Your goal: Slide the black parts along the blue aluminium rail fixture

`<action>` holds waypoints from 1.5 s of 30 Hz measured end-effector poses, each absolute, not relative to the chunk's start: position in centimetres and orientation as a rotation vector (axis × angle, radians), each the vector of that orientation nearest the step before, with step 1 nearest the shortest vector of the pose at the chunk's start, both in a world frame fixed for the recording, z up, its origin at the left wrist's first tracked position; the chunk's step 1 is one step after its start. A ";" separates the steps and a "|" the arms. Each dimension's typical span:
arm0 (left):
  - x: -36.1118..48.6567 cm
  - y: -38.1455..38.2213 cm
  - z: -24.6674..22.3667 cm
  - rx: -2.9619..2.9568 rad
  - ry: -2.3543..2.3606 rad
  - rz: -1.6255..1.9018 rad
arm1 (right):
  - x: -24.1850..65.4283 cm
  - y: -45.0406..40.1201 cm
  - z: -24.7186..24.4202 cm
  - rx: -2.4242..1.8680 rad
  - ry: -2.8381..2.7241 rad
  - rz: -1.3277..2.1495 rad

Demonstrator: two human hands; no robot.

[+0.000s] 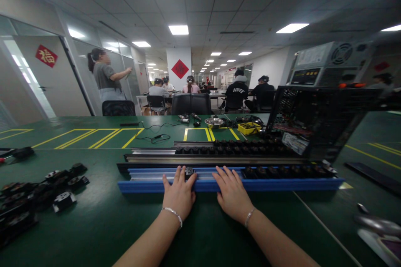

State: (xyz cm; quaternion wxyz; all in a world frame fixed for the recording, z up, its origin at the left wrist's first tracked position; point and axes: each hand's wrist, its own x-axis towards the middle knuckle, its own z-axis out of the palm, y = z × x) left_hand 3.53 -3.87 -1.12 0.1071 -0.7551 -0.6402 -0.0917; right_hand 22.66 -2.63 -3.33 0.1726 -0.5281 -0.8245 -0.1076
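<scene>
The long blue rail (205,185) lies crosswise beneath the left hand (178,196) and right hand (232,194). A black block (189,171) sits by the left thumb; more blocks (282,172) line the channel rightward of the right hand.

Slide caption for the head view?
Left hand and right hand on a blue rail holding black parts, atop a green table.

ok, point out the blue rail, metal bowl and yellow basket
Blue rail (206,186): head view, front wall.
Metal bowl (214,125): head view, near outer wall.
Yellow basket (245,131): head view, near wall.
</scene>
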 end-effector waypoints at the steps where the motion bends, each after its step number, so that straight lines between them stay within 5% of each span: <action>1: 3.6 -3.9 -1.0 -2.223 -1.895 -0.263 | 22.6 -2.6 -3.3 -1.503 -2.339 -0.305; 45: 1.7 -3.4 -0.6 -2.173 -2.038 -0.118 | 22.7 -2.6 -3.4 -1.506 -2.338 -0.321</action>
